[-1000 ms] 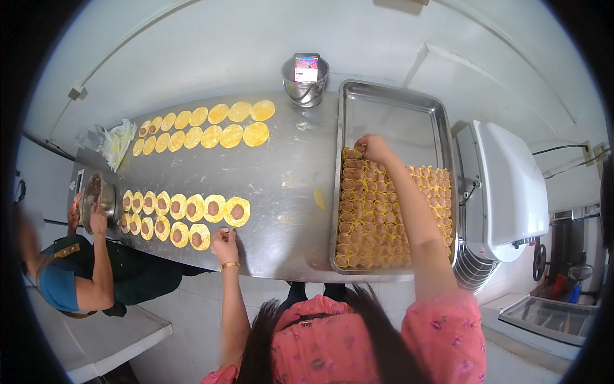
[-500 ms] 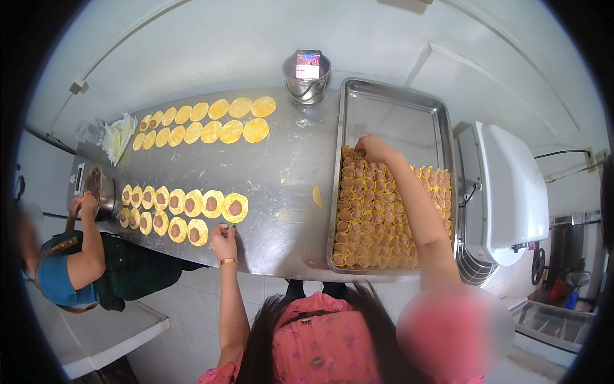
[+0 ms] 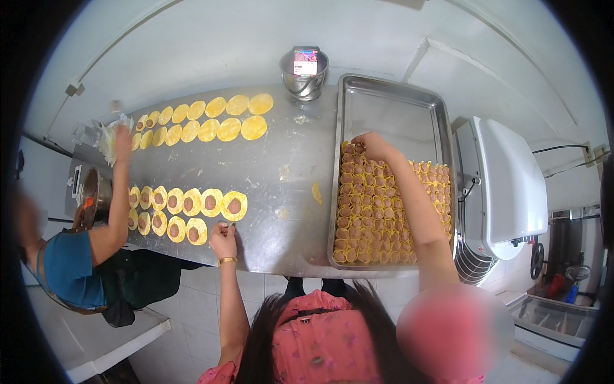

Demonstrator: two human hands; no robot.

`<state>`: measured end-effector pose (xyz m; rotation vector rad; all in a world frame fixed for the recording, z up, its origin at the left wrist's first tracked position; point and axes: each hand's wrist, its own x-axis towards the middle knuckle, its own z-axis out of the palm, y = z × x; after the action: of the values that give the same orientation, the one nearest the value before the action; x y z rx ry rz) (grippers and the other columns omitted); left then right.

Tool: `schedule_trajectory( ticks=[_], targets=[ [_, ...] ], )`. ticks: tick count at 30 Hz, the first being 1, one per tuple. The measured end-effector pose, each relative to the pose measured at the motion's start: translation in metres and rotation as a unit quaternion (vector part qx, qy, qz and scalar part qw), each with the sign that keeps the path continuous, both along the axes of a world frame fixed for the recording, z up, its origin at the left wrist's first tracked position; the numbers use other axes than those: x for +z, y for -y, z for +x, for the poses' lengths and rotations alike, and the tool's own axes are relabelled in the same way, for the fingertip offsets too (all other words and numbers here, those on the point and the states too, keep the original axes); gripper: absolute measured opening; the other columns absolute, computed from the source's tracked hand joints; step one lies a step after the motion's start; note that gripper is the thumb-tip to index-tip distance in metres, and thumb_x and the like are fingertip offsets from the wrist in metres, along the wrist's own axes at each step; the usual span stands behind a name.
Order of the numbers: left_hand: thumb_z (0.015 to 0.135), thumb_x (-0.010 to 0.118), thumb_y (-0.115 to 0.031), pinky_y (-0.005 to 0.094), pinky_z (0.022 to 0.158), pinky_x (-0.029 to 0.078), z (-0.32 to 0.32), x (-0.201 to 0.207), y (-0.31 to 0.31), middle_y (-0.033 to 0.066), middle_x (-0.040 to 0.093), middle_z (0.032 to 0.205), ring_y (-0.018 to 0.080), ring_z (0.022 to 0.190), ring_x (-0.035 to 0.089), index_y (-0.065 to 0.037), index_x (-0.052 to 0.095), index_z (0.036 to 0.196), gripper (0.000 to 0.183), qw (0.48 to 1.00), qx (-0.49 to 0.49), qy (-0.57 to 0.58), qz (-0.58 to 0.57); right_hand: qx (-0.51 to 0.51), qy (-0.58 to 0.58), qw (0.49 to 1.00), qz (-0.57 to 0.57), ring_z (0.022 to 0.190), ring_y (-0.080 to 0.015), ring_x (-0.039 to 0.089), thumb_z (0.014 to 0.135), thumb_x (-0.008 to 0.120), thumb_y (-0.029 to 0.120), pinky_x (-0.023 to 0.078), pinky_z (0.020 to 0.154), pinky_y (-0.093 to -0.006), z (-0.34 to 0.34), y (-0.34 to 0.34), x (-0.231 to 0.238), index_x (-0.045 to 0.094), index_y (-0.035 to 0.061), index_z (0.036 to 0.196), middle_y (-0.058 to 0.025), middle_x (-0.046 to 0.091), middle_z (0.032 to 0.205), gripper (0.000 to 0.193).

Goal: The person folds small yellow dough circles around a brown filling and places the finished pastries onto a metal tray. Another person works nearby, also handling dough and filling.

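My right hand (image 3: 376,146) reaches into the large metal tray (image 3: 391,83), its fingers closed around a dumpling (image 3: 359,148) in the far left part of the packed rows. These open-topped dumplings (image 3: 377,211) have yellow wrappers and pinkish-brown filling. By the near edge of the steel table (image 3: 288,173), my left hand (image 3: 223,240) has its fingers curled together; whether anything is between them is hidden. Just left of it lies a round yellow wrapper (image 3: 203,225) with filling on it, part of two rows of filled wrappers. Two further rows of mostly plain wrappers (image 3: 228,129) lie farther back.
A metal bucket (image 3: 304,87) with a phone (image 3: 306,61) on it stands by the wall. White equipment (image 3: 505,179) is right of the tray. At left a co-worker (image 3: 77,269) stands beside a metal bowl (image 3: 97,192). A loose yellow scrap (image 3: 317,193) lies mid-table.
The co-worker's arm has swung from the bowl toward the white plastic bag at the far left corner, leaving an orange-handled utensil at the bowl. My hands have hardly moved.
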<state>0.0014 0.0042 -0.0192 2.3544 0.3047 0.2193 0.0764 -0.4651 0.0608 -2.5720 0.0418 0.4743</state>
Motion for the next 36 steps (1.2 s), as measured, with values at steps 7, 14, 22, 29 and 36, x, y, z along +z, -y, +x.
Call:
schedule_trajectory(
  ticks=[7,14,22,29,36],
  targets=[
    [0.074,0.067,-0.007,0.0343,0.057,0.046,0.008,-0.010,-0.001,0.0135,0.059,0.069,0.0234,0.059,0.057,0.004,0.059,0.083,0.017,0.999,-0.011,0.030,-0.010,-0.003,0.061,0.996,0.063,0.074,-0.0284,0.064,0.068,0.050,-0.007,0.052,0.060,-0.0355,0.004,0.032,-0.051,0.060,0.0083,0.114,-0.0175,0.065,0.093,0.050],
    [0.073,0.067,-0.007,0.0349,0.058,0.047,0.019,-0.009,0.001,0.0141,0.060,0.067,0.0251,0.059,0.059,0.004,0.060,0.079,0.015,1.000,-0.005,0.021,-0.002,-0.123,0.012,0.981,0.148,0.063,-0.0203,0.063,0.066,0.045,-0.009,0.049,0.046,-0.0305,-0.006,0.016,-0.019,0.062,0.0088,0.113,-0.0125,0.067,0.087,0.054],
    [0.074,0.065,-0.006,0.0333,0.052,0.047,0.027,-0.004,0.002,0.0127,0.060,0.061,0.0210,0.052,0.059,0.003,0.056,0.074,0.013,0.999,-0.031,-0.018,0.000,-0.061,0.102,0.990,0.070,0.066,-0.0255,0.063,0.071,0.057,0.000,0.050,0.055,-0.0358,0.004,0.033,-0.070,0.066,0.0074,0.106,-0.0145,0.067,0.087,0.036],
    [0.076,0.064,-0.007,0.0321,0.051,0.047,0.027,-0.002,-0.003,0.0124,0.061,0.061,0.0197,0.051,0.058,0.005,0.060,0.077,0.013,0.998,-0.021,-0.049,-0.025,-0.089,0.094,0.989,0.069,0.073,-0.0289,0.064,0.072,0.061,0.005,0.050,0.065,-0.0358,-0.002,0.016,-0.043,0.067,0.0063,0.103,-0.0164,0.067,0.086,0.032],
    [0.075,0.064,-0.010,0.0366,0.058,0.048,0.031,-0.005,-0.004,0.0155,0.062,0.065,0.0270,0.058,0.061,0.005,0.060,0.077,0.015,0.998,-0.051,-0.032,0.017,-0.042,0.059,0.996,0.060,0.076,-0.0270,0.064,0.072,0.055,0.004,0.049,0.068,-0.0340,-0.002,0.021,-0.043,0.062,0.0075,0.111,-0.0171,0.066,0.090,0.040]
  ],
)
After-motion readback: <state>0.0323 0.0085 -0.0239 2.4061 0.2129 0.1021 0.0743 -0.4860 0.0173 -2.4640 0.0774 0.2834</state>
